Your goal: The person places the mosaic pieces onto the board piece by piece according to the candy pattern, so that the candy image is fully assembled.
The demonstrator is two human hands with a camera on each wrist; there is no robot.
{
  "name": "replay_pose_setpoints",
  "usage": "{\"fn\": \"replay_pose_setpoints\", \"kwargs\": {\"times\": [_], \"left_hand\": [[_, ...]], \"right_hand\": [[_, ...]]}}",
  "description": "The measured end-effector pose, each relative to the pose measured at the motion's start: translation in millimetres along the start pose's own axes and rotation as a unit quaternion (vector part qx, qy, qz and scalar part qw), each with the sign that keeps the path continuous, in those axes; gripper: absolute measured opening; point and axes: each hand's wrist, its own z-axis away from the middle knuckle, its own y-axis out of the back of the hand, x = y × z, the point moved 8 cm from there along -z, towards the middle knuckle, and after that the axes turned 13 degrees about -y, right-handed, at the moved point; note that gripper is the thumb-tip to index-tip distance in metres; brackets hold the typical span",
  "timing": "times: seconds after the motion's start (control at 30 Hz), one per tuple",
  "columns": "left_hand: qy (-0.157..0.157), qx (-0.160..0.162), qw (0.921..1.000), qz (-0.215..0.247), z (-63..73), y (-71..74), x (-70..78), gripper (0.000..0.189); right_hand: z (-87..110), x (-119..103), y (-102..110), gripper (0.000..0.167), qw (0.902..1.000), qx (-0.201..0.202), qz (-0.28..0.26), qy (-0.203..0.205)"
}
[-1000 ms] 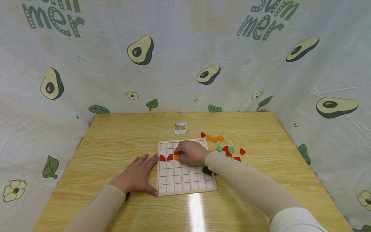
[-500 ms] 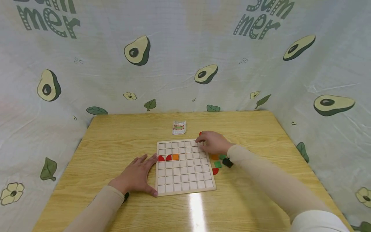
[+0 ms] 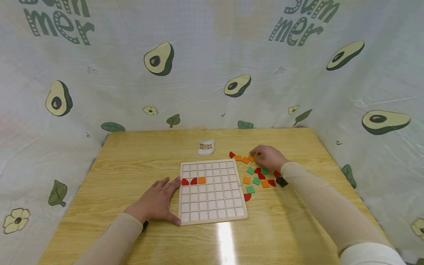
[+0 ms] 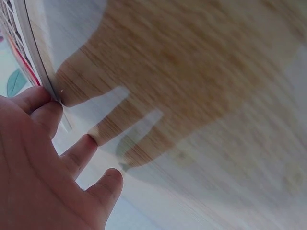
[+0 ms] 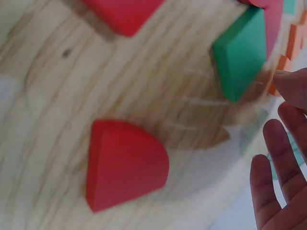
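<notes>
A wooden grid board (image 3: 212,202) lies on the table, with two red quarter-circle tiles (image 3: 193,181) and an orange square tile (image 3: 202,180) in one row from its left side. My left hand (image 3: 157,200) is spread against the board's left edge; the left wrist view shows its fingertips (image 4: 112,177) at the rim and over the table. At the back right, my right hand (image 3: 269,157) reaches down to a loose orange square tile (image 3: 251,158). Its thumb (image 5: 290,86) is by that tile in the right wrist view, the other fingers fairly straight; contact is unclear.
Right of the board lie several loose tiles: green squares (image 3: 250,170), orange squares (image 3: 246,180) and red quarter circles (image 3: 247,197). Behind the board is a small pattern card (image 3: 206,146). A printed curtain (image 3: 198,73) hangs around the table (image 3: 142,147).
My right hand has left the orange tile in the board's row and moved right, over the board's corner, to the loose tiles. The left hand has stayed at the board's edge.
</notes>
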Motion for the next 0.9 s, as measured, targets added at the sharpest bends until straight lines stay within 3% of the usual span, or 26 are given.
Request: {"fn": "replay_pose_setpoints", "kwargs": {"times": [0.27,0.9], "left_hand": [[0.002,-0.001,1.0000,-0.002,-0.8,0.4,1.0,0.138],[0.006,-0.009,0.9999,-0.005,-0.3,0.2,1.2,0.137]], "right_hand": [[-1.6,-5.9,-5.4,0.027,0.9984,0.006,0.034,0.045],[3.5,11.1,-0.4,0.027,0.9992,0.013,0.029,0.023]]}}
